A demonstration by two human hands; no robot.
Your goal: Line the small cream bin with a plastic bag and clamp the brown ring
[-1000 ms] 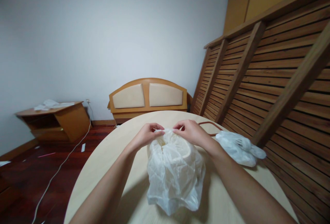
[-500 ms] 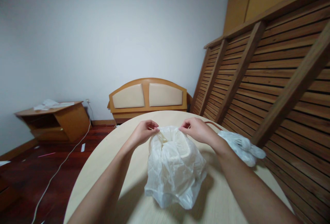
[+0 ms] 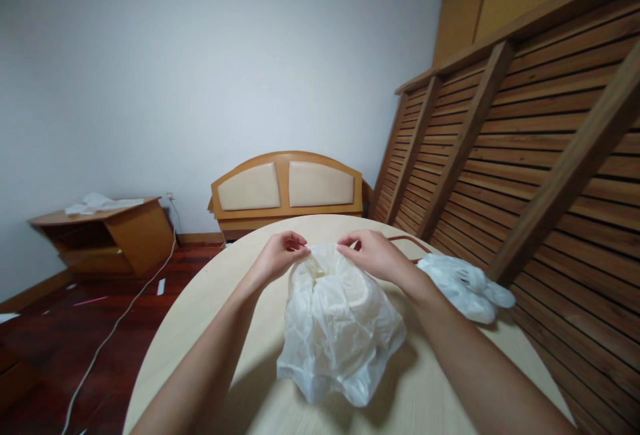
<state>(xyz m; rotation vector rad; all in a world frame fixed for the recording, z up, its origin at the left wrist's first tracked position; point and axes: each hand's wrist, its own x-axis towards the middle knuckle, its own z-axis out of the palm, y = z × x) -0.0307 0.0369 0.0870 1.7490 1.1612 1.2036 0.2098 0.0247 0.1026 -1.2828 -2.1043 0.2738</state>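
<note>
A translucent white plastic bag is draped over the rim of a pale container on the round table, its edge hanging down the near side. The container is mostly hidden under the plastic, so its exact kind cannot be told. With thumb and fingers pinched, my left hand grips the bag at the far left of the rim. My right hand pinches the same bag at the far side, a short way to the right of the left hand. Between them the plastic is stretched along the far edge.
The round table carries a bundle of white plastic bags on the right, beside a thin brown strap-like piece. Slatted wood leans along the right. Behind stand a headboard and, left, a low cabinet; a cable crosses the floor.
My right hand has shifted a little left, closer to the left hand, along the bag's far edge. The near hanging edge has spread slightly. My left hand is nearly still.
</note>
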